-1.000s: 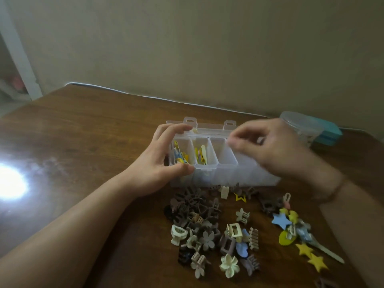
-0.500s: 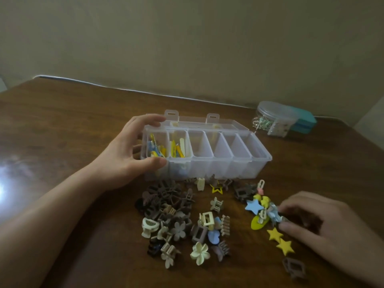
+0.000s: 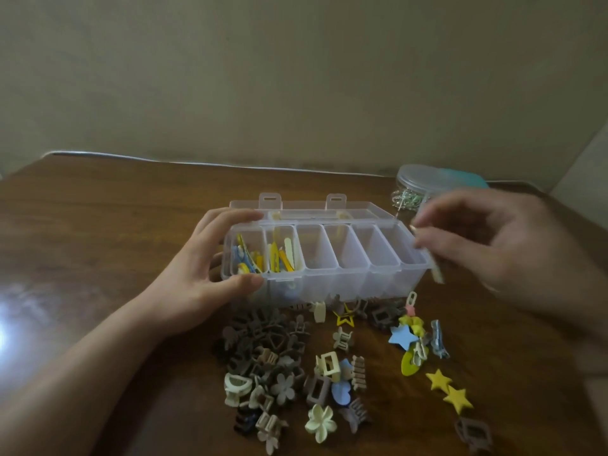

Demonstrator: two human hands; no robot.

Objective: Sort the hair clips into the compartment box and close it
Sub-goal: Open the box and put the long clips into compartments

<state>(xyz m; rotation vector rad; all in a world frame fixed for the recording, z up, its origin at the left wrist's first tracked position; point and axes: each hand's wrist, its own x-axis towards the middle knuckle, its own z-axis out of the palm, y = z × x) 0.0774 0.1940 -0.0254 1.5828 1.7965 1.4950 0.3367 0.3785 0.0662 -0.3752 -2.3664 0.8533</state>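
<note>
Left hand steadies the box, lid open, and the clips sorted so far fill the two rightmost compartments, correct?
Not quite. The head view shows the sorted clips in the two leftmost compartments of the box, beside the left hand; the compartments further right look empty. The rest stands.

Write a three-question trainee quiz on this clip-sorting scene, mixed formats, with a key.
1. True or false: the box is closed.
2. How many compartments already hold clips? A) two B) four C) six
3. Fill in: the left hand grips the box's ___ end.

Key: 1. False; the lid lies open behind. 2. A, the two leftmost. 3. Left. The right hand pinches a clip by the other end.
</note>
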